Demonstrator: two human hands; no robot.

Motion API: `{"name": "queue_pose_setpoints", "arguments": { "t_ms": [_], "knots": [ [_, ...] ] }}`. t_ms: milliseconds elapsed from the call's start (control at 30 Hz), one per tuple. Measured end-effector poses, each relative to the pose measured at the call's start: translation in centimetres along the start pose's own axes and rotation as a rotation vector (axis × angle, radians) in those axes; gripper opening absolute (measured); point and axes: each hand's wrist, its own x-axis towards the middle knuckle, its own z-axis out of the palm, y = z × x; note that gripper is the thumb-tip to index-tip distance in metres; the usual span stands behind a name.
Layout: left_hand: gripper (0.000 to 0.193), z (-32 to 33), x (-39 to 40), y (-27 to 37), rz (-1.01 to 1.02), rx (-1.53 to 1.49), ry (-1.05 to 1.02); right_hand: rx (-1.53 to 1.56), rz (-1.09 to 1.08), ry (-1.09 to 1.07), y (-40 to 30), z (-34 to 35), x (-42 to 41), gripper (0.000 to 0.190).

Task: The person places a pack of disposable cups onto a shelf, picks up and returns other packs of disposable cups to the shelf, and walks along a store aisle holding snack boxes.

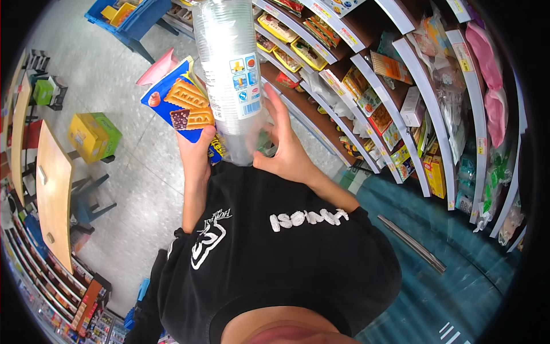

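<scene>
In front of my chest, a long stack of clear plastic cups [230, 51] stands in a transparent sleeve with a printed label. My right hand [285, 148] curves around its lower right side, thumb at the bottom end and one finger along the side. Some of its fingers show blurred through the plastic. My left hand [195, 150] grips a blue biscuit packet [182, 101] with its thumb on the front. A pink packet [157, 69] sticks out behind it. Part of another blue and yellow packet [217, 148] shows between the left hand and the cups.
Shop shelves [378, 103] full of packaged goods rise on the right. A blue plastic bin [133, 26] stands at upper left. Wooden tabletops [53, 198], a stool [92, 202] and a yellow-green carton [94, 137] lie left. A teal glass-like surface [412, 223] is at lower right.
</scene>
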Motion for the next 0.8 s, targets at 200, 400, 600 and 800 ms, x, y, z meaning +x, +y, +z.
{"name": "queue_pose_setpoints", "arguments": {
  "t_ms": [200, 400, 600, 800],
  "knots": [
    [0.083, 2.3, -0.1, 0.1, -0.018, 0.072, -0.017, -0.080, -0.159, -0.070, 0.4, -1.6, -0.2, 0.096],
    [0.082, 3.2, -0.2, -0.4, -0.007, 0.127, -0.071, 0.240, -0.071, 0.140, 0.7, -1.3, -0.8, 0.077],
    [0.075, 2.8, -1.1, -0.5, 0.042, 0.212, -0.102, 0.249, -0.058, 0.181, 1.0, -0.9, -1.7, 0.075],
    [0.076, 2.1, -2.1, -0.7, 0.044, 0.202, -0.081, 0.241, -0.023, 0.181, 1.7, -0.4, -2.3, 0.073]
  ]
}}
